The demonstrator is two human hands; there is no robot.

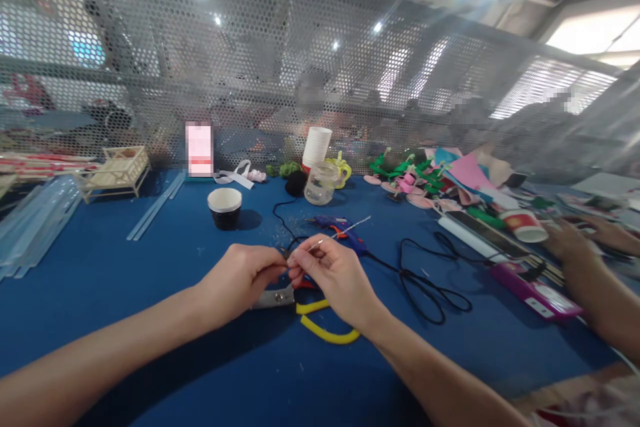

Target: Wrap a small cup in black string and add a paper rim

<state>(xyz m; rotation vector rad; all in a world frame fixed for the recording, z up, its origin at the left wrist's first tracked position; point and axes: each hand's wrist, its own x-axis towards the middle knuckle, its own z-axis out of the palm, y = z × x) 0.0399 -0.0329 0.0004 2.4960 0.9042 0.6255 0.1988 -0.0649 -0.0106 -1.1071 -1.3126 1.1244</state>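
Note:
My left hand (241, 282) and my right hand (341, 275) meet fingertip to fingertip over the blue table (210, 360). Between the thumb and fingers of the right hand is a thin, whitish, twisted-looking strand (354, 225), its free end pointing up to the right. The left hand is pinched closed, and what lies between its fingertips is too small to make out. Below both hands lie scissors with yellow handles (331, 336), partly covered by the right hand. Just behind the hands rests a blue glue gun (356, 241) with an orange trigger.
A black paper cup (226, 209) and a clear jar (321, 184) stand beyond my hands. Clear strips (43, 223) lie at left near a small wooden frame (117, 170). At right are black cable loops (435, 293), a purple power strip (535, 290) and another person's arm (595, 287).

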